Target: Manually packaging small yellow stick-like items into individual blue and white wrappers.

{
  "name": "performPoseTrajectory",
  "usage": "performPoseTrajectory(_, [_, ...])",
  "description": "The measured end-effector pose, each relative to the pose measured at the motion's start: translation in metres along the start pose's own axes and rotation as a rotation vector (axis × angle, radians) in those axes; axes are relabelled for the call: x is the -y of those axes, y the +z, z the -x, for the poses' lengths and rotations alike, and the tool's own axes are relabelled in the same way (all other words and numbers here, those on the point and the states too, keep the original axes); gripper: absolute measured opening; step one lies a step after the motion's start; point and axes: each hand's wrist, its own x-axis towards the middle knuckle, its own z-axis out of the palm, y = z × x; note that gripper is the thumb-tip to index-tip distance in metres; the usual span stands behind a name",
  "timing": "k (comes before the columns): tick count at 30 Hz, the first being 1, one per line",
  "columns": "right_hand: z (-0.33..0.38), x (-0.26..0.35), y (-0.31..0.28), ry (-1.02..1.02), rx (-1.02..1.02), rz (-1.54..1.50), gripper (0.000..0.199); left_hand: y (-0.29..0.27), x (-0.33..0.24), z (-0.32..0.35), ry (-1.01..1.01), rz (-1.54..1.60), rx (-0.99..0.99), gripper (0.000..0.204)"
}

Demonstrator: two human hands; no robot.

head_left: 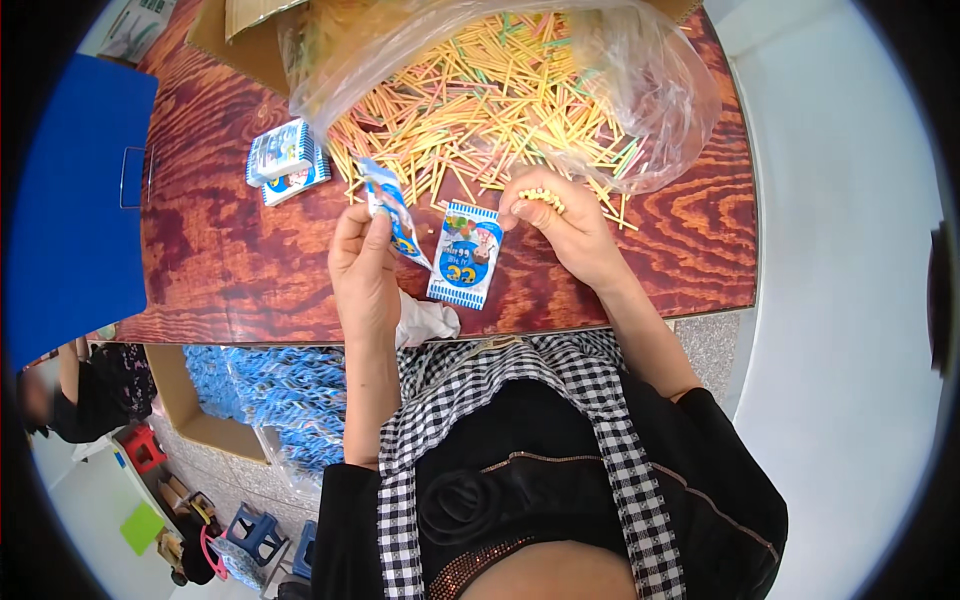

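Small blue-and-white printed plastic sachet point(392, 215): pinched at lower part by left hand point(362, 265), raised off table, tilted, top end toward upper left, looks open and slack.

Small bundle of thin yellow sticks point(542, 196): gripped in right-hand point(565, 225) fingertips, ends flush, pointing left toward sachet, just apart from it.

Second blue-and-white sachet with cartoon print point(466, 253): flat on red-brown wood-grain tabletop point(230, 260), between hands, long axis near vertical.

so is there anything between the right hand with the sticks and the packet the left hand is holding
Only the flat blue-and-white packet lying on the table, low between the right hand with its sticks and the left hand with its packet.
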Motion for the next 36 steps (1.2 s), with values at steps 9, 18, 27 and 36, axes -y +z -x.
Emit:
performPoseTrajectory(9, [0.001,-0.003,0.003,-0.094,-0.012,0.114,0.009,-0.009,0.015,-0.003,-0.008,-0.208,-0.016,0.013])
performPoseTrajectory(18, [0.002,-0.004,0.002,-0.101,-0.023,0.143,0.008,-0.005,0.009,-0.003,-0.104,-0.167,0.000,0.011])
performPoseTrajectory(27, [0.003,-0.002,0.003,-0.053,-0.023,0.145,0.008,0.005,0.010,-0.004,-0.032,-0.276,0.068,0.010])
performPoseTrajectory(36, [0.004,-0.001,0.003,0.032,-0.011,0.103,0.008,0.000,0.015,-0.015,-0.117,-0.168,0.058,0.010])
